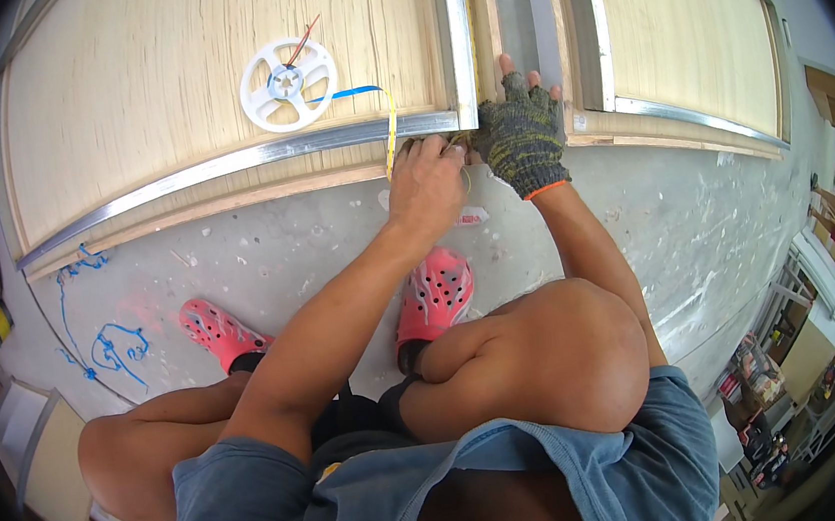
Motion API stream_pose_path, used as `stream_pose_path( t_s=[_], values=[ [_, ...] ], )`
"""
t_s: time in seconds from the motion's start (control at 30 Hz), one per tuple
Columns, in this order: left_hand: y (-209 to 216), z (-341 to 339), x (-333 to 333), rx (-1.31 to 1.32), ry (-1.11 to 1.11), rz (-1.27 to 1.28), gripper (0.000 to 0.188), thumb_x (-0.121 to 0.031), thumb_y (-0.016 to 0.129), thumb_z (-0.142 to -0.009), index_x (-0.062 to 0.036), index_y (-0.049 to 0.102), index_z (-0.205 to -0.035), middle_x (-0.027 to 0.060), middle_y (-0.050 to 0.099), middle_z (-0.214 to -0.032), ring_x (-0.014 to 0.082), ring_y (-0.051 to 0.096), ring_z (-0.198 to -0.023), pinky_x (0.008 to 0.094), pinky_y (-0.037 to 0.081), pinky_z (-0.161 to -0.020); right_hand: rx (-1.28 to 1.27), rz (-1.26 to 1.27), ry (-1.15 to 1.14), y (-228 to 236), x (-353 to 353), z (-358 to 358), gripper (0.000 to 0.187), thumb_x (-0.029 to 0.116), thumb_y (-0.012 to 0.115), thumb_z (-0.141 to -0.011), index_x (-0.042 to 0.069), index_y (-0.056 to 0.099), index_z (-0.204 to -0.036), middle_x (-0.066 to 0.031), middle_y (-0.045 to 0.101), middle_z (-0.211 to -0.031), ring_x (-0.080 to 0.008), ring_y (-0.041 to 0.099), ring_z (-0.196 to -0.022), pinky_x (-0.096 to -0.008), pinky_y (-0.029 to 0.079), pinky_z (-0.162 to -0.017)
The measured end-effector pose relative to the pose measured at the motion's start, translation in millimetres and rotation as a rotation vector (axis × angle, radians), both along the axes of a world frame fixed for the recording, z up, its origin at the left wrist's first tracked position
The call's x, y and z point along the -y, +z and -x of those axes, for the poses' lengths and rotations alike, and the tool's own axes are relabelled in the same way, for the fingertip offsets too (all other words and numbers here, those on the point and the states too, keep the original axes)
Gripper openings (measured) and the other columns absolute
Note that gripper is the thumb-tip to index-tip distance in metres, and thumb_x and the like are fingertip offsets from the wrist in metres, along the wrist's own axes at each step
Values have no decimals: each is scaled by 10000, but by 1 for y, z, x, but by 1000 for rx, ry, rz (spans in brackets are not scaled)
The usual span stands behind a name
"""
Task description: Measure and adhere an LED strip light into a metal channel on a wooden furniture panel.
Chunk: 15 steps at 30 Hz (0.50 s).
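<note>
My bare left hand (426, 185) is at the lower right corner of a metal-edged wooden panel (199, 76), its fingers bent and pinched together. A thin LED strip (392, 127), blue on one stretch and yellow on another, runs from a white spoked reel (287, 85) over the metal edge (257, 157) to this hand. The fingers hide its end. Beside it my right hand (526, 134), in a dark grey-green fingerless knit glove with an orange cuff, lies palm down over the gap between two panels, fingers stretched out.
A second metal-framed panel (686, 24) lies to the right. Blue tangled strips (116, 348) are on the concrete floor (285, 243) at left. My pink clogs (436, 292) are below my hands. Shelving with mixed items (813, 293) stands at the far right.
</note>
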<state>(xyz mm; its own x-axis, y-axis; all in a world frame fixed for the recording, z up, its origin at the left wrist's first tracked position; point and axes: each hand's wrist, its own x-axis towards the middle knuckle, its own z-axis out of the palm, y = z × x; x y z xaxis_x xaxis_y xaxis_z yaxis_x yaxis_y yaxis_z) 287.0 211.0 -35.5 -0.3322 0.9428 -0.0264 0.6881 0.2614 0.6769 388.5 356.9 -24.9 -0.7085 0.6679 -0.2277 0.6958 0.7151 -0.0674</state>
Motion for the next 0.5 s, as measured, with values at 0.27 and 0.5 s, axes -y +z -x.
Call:
stream_pose_path(
  t_s=[0.27, 0.5],
  values=[
    [6, 1, -2, -88, 25, 53, 240, -217, 631, -917, -26, 721, -1033, 178, 659, -1042, 397, 628, -1034, 566, 443, -1021, 78, 33, -66, 12, 9, 15, 390, 372, 870, -704, 198, 791, -1044, -169, 255, -1702, -581, 307, -1471, -759, 99, -1183],
    [9, 6, -2, -105, 0, 103, 293, -262, 645, -931, -26, 742, -1075, 175, 691, -1102, 387, 613, -1099, 532, 463, -990, 280, -9, -169, 13, 8, 21, 535, 505, 781, -797, 230, 759, -1257, -167, 304, -1693, -520, 315, -1504, -735, 113, -1203]
  ],
)
